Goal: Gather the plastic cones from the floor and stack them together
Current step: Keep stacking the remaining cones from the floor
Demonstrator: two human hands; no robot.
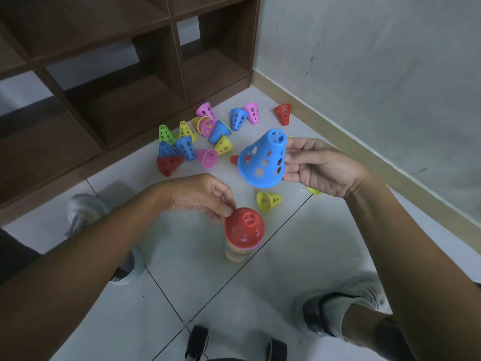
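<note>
While the dark brown wooden shelf unit [104, 74] fills the upper left of the frame, a heap of small perforated plastic cones [192, 142] in green, yellow, blue, pink and red lies scattered on the pale tiled floor [182, 295] just below it, in the upper middle. Lower, left of centre, the left hand [200, 198] reaches over the stack of nested cones with a red perforated cone on top [243, 233], which stands upright on the floor in the centre. Its fingers [223, 209] are loosely curled and touch the top edge of the red cone; they seem to steady it, not to grip it. Right of the stack, one yellow cone [268, 200] lies on its side. Further right, in the middle right of the frame, the right hand [320, 166] holds a blue perforated plastic cone [263, 160] in the air, fingers curled on its side, wide rim tilted down to the left.

My judgement is that the blue cone goes onto the stack next. Because it is tilted, its rim could catch the red top and tip the stack over, since the left hand gives only a light support.
</note>
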